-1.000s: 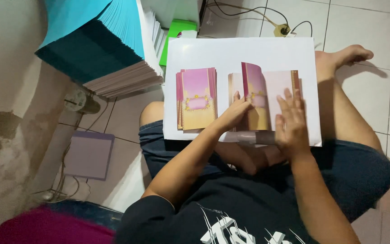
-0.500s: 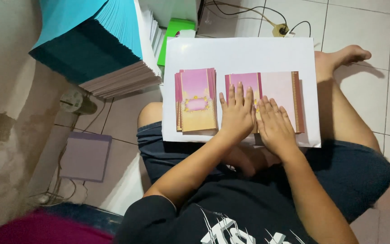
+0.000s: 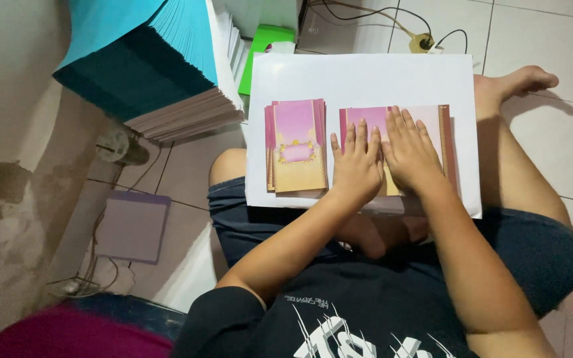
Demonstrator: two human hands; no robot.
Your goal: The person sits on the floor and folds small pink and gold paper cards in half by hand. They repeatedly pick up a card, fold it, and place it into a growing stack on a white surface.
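Pink folded card (image 3: 426, 122) on white board (image 3: 366, 76), left hand (image 3: 358, 166) and right hand (image 3: 409, 154) pressing it, fingers flat, grasping nothing, card stack (image 3: 296, 146) beside.

Head view, steeply down, close

Both forearms reach forward, left hand (image 3: 358, 166) and right hand (image 3: 411, 154) side by side, flat, palms down.

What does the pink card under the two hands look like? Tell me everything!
The card looks like thin printed paper, pink at the top and yellowish lower down, with a darker strip along its right edge. It lies flat on the white board across the person's lap, right of a stack of similar cards. The left hand and right hand press flat on it, covering its middle.
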